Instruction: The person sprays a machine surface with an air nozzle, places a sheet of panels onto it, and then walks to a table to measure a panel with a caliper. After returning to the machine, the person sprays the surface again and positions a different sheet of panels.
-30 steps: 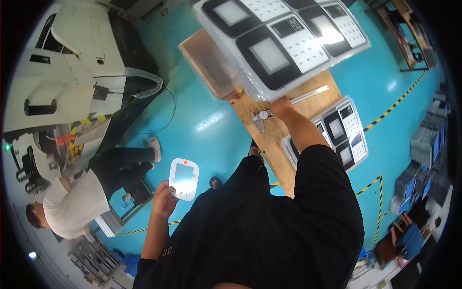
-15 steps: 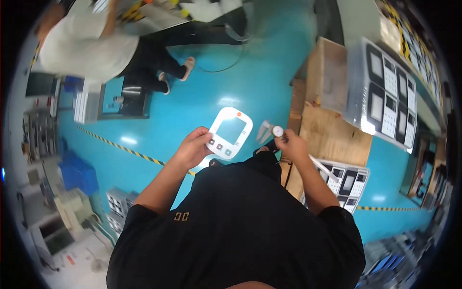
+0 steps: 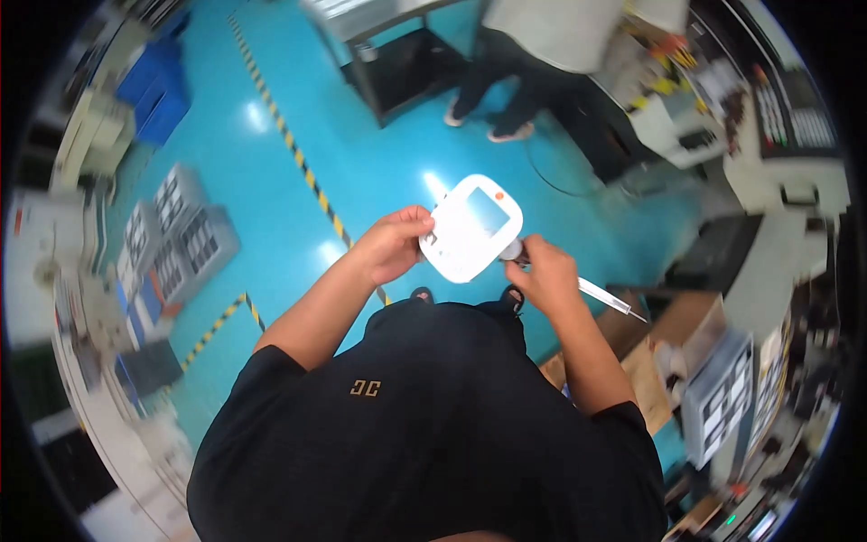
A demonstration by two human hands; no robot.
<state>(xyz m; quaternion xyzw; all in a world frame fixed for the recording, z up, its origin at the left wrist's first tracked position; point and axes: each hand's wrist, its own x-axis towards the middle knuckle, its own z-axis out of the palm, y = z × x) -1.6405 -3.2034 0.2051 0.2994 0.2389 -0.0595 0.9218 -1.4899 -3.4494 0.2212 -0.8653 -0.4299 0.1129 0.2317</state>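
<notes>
A white rounded panel [image 3: 459, 246], with a rectangular window, an orange dot and several small button marks, is held at its left edge by my left hand [image 3: 393, 244], thumb on top. Glare washes out part of its face. My right hand [image 3: 549, 274] is closed round a dial caliper [image 3: 602, 295], whose beam sticks out past the wrist to the lower right. The caliper's round dial sits close against the panel's right edge. Its jaws are hidden behind the panel, so I cannot tell whether they touch it.
A person in a pale top [image 3: 551, 32] stands ahead by a dark cart [image 3: 402, 72]. Grey crates [image 3: 203, 244] and blue boxes [image 3: 158, 90] stand at left. Striped tape [image 3: 307, 172] crosses the blue floor. Packed panels [image 3: 720, 397] and wooden boxes [image 3: 691, 330] lie at right.
My view has swung left, so the person and cart now appear farther right. The panel and caliper have come together, and the caliper's jaws have gone out of sight behind the panel.
</notes>
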